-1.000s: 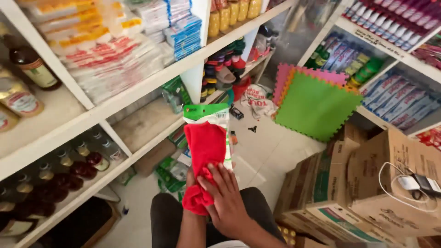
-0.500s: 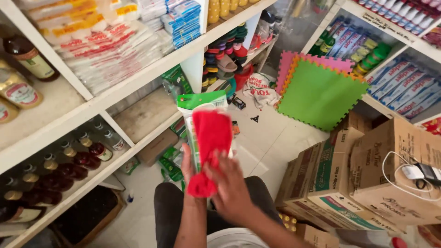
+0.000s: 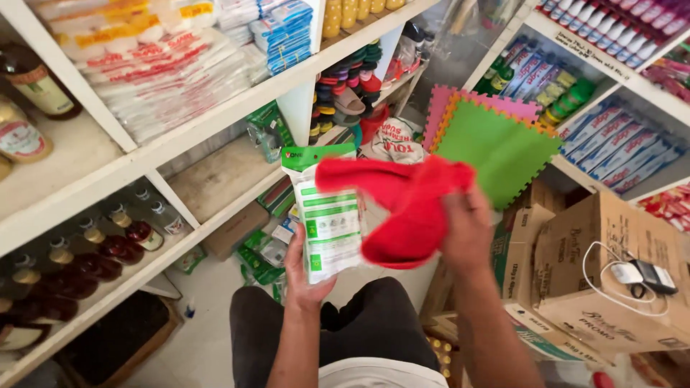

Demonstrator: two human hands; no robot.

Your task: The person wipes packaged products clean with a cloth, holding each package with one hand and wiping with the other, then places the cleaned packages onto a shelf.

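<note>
My left hand (image 3: pixel 305 271) grips the lower edge of a white and green plastic packet (image 3: pixel 327 215), held upright in front of me. My right hand (image 3: pixel 467 230) holds a red cloth (image 3: pixel 402 205). The cloth is lifted off to the right of the packet and drapes across its upper right corner. My knees in dark trousers (image 3: pixel 338 330) show below both hands.
White shelves (image 3: pixel 208 129) on the left carry bagged goods, bottles and jars. Green and pink foam mats (image 3: pixel 499 147) lean at the aisle's far end. Cardboard boxes (image 3: pixel 604 280) stand at the right, one with a small black device and white cable on top.
The red cloth lay flat on the packet's front under my right hand. Now my right hand has pulled it up and to the right, uncovering the packet's printed face.
</note>
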